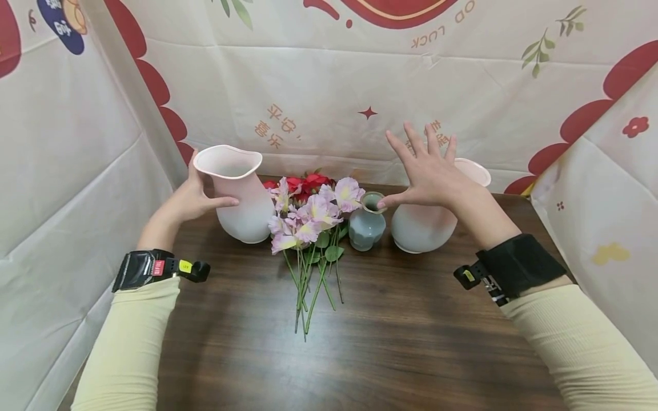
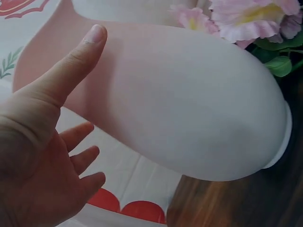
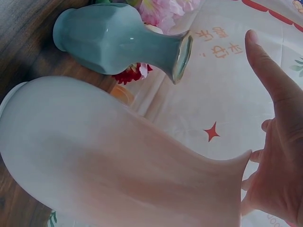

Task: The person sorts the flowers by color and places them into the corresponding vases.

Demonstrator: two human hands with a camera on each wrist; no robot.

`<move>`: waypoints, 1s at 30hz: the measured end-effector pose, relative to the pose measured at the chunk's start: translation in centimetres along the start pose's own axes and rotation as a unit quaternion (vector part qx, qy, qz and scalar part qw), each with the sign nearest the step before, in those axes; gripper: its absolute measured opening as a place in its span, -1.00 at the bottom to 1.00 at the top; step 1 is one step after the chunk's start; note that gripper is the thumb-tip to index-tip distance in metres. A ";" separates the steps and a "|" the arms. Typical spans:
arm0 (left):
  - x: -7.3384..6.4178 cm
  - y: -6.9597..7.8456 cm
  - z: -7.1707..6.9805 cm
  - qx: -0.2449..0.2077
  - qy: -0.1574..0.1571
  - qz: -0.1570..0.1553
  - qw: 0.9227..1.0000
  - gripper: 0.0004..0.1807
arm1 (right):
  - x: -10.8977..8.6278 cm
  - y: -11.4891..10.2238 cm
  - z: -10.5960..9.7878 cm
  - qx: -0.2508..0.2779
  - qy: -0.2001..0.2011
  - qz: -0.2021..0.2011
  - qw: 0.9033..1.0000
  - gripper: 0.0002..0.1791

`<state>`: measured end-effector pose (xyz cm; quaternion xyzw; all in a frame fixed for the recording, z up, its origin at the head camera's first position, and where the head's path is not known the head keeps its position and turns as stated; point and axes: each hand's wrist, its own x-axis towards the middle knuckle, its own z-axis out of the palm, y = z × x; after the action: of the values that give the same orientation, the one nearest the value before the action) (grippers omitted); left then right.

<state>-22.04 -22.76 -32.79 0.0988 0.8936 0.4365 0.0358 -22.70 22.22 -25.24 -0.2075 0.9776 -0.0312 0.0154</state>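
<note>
Brown wooden table [image 1: 390, 342], left grip [image 1: 188, 197] loosely parted around pink-white vase [image 1: 247, 212], right grip [image 1: 434, 176] spread wide, empty

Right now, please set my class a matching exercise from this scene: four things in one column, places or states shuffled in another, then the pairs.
Things
1. Small glossy blue-green faceted vase
2. Cluster of red flowers
3. Right hand
4. Left pink-and-white vase with wavy rim

Places or states
A. Spread wide
B. Next to the left hand
C. Behind the ruffled lilac flowers
D. Between the lilac flowers and the right pink-and-white vase

Pairs: 1-D, 2-C, 3-A, 4-B
</note>
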 end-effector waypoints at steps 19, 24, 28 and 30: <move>0.9 -1.1 1.4 0.025 -0.012 -0.001 1.000 0.05 | -0.3 -1.3 0.4 -0.009 -0.003 -0.026 1.000 0.46; 0.8 -1.1 1.0 0.030 -0.013 -0.011 0.999 0.07 | -0.2 -2.7 0.4 -0.006 0.031 -0.057 0.998 0.43; 0.6 -1.0 0.7 0.028 -0.011 -0.015 0.999 0.08 | -0.1 -4.2 0.2 0.000 0.058 -0.088 0.994 0.40; 0.5 -1.1 0.5 0.027 -0.011 -0.017 0.999 0.09 | 0.0 -5.1 0.2 0.012 0.067 -0.099 0.993 0.35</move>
<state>-22.62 -22.89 -33.97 0.0891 0.9061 0.4106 0.0503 -20.62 17.59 -25.07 -0.3002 0.9508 -0.0576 -0.0504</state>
